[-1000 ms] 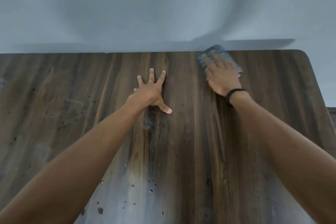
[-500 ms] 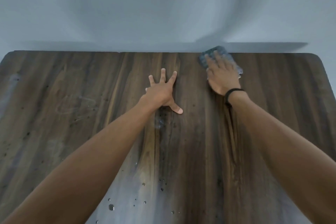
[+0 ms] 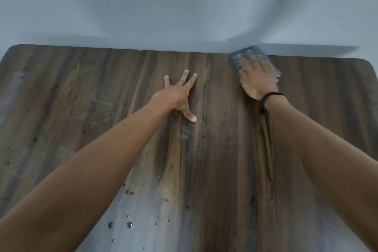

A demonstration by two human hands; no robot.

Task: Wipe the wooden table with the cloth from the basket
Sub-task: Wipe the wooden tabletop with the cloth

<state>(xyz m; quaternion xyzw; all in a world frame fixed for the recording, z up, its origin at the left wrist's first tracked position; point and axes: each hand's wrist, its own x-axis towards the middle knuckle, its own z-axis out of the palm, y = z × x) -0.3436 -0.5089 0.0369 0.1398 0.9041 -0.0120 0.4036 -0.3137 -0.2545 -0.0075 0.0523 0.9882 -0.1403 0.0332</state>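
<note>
The right hand (image 3: 258,80) presses the cloth (image 3: 249,52) flat-fingered at the counter (image 3: 81,88)'s far edge, the left hand (image 3: 178,96) braces, splayed open; droplets (image 3: 129,224) near the front edge await wiping.

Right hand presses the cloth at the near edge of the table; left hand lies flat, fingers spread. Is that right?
No. The head view shows the right hand pressing the cloth at the far edge of the table, not the near one. The left hand does lie flat, fingers spread.
</note>
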